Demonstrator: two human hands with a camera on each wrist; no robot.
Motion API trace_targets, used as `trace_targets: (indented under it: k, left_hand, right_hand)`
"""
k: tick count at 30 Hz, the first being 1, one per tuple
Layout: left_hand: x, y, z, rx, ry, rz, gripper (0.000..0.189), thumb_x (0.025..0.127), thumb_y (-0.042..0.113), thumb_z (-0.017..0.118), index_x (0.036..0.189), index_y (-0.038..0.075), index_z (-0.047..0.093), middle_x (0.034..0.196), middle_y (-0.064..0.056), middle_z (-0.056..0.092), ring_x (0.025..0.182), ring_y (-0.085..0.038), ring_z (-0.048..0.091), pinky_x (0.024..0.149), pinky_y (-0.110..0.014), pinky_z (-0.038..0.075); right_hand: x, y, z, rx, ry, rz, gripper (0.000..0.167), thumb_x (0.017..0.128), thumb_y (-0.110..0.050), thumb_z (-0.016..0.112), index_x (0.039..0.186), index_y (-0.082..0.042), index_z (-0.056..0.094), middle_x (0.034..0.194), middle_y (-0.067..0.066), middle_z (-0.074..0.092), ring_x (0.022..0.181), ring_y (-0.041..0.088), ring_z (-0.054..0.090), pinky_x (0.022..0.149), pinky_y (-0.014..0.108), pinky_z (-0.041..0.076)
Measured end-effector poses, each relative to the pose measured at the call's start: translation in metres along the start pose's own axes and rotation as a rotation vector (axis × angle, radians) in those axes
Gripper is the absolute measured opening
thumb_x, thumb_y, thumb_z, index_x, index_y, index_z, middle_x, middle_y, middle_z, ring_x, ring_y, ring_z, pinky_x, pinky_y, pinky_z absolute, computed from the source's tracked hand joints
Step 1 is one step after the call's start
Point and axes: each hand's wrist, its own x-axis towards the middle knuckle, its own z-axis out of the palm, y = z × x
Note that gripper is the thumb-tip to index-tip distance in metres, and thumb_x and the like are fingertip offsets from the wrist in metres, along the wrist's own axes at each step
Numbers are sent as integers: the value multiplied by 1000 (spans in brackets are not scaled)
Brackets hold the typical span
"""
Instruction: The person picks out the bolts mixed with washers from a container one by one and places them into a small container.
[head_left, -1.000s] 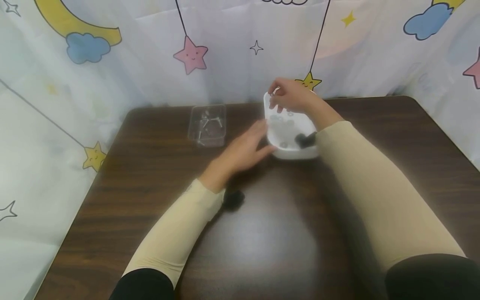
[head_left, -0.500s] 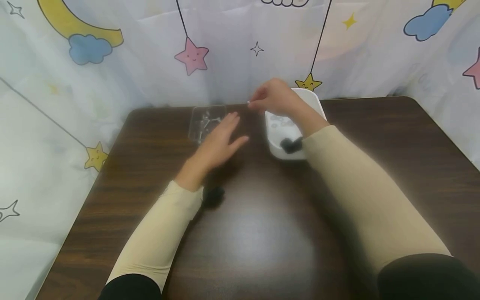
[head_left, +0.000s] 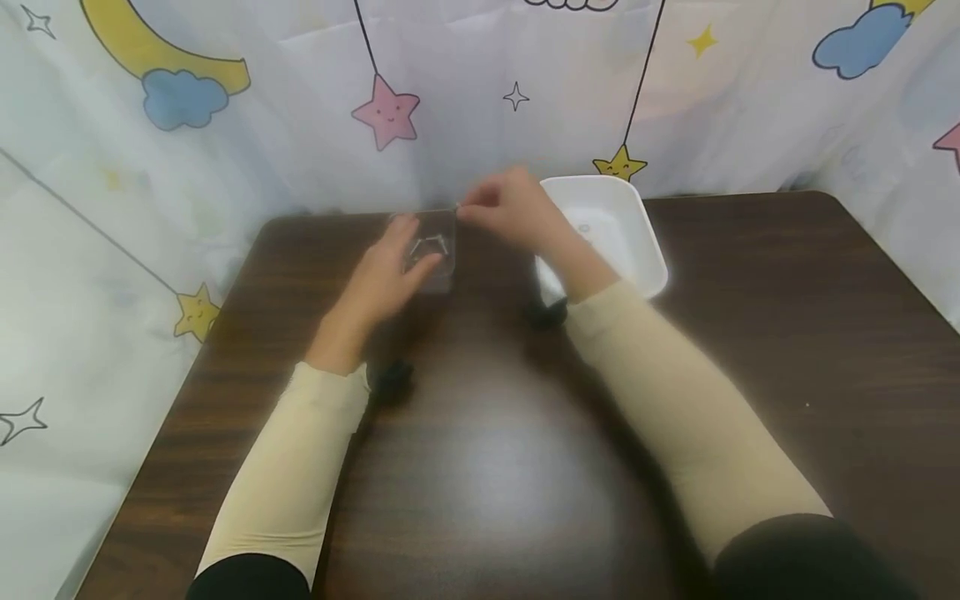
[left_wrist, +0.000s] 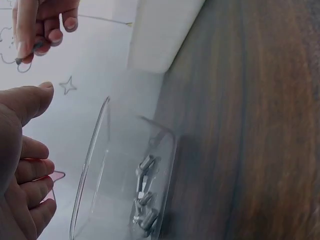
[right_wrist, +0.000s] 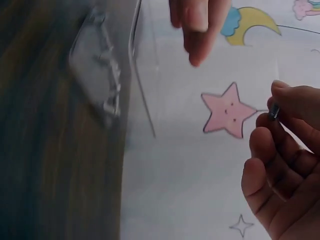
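My right hand (head_left: 513, 208) pinches a small grey metal bolt (right_wrist: 273, 111) between thumb and forefinger, to the right of a clear plastic box (head_left: 438, 279) at the table's back. Ridges like a thread show on the bolt in the right wrist view. Its other fingers curl loosely below. My left hand (head_left: 378, 275) reaches over the left part of that box, fingers and thumb spread, holding nothing. Inside the box lie several shiny metal bolts (left_wrist: 145, 197), seen through its wall in the left wrist view.
A white plastic bin (head_left: 648, 250) stands right of the clear box, partly behind my right forearm; a small ring-like piece (head_left: 583, 228) shows inside it. The dark wooden table (head_left: 480, 467) ends at a white curtain (head_left: 465, 75) printed with stars and clouds.
My right hand has moved left from above the white bin toward the clear box, carrying the bolt. My left hand has left the bin's side and moved left to the clear box.
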Motion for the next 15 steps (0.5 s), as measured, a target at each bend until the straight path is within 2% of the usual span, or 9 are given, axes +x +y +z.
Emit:
trace_targets:
  k: [5, 8, 15]
  left_hand:
    - [-2, -7, -3, -3, 10, -28, 77, 99, 49, 53, 156, 6, 25, 165, -10, 13, 152, -29, 14, 124, -47, 15]
    - [-1, -11, -4, 11, 8, -27, 76, 99, 49, 52, 155, 5, 25, 165, -11, 13, 152, -30, 15, 124, -48, 15]
    - [0, -18, -4, 47, -28, -63, 78, 99, 52, 48, 156, 6, 22, 166, -6, 7, 153, -27, 8, 124, -49, 12]
  right_hand:
    - [1, -1, 19, 55, 70, -76, 21, 94, -25, 68, 105, -8, 75, 103, 6, 75, 95, 17, 66, 90, 31, 54]
    - [-1, 2, 32, 76, 91, -90, 19, 93, -24, 69, 103, -10, 75, 102, 3, 74, 96, 15, 65, 92, 29, 53]
    - [-6, 4, 51, 102, 81, -33, 23, 94, -30, 68, 107, -13, 74, 105, 1, 73, 98, 15, 65, 93, 30, 53]
